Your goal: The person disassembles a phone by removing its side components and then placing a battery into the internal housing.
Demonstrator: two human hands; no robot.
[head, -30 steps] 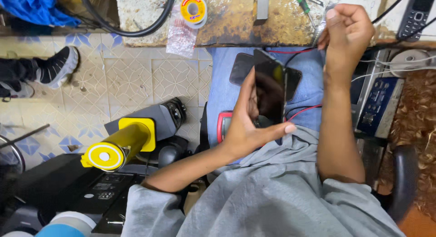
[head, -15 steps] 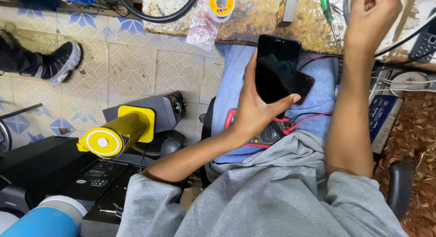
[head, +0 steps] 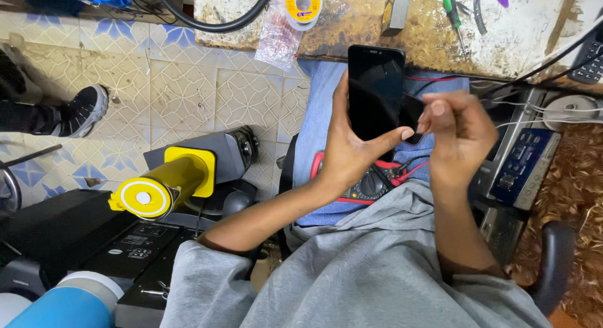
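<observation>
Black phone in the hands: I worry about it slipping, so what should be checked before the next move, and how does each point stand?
1. Left hand grips the black phone: ok.
2. Right hand is at the phone's lower right corner: ok; whether it pinches anything, cannot tell.
3. Screen faces up, dark: ok.
4. Multimeter lies on the lap: ok.
5. Red leads are clear of the phone: cannot tell.

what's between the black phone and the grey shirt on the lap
A red-edged multimeter with red and black leads lies on the lap between phone and shirt, head view.
</observation>
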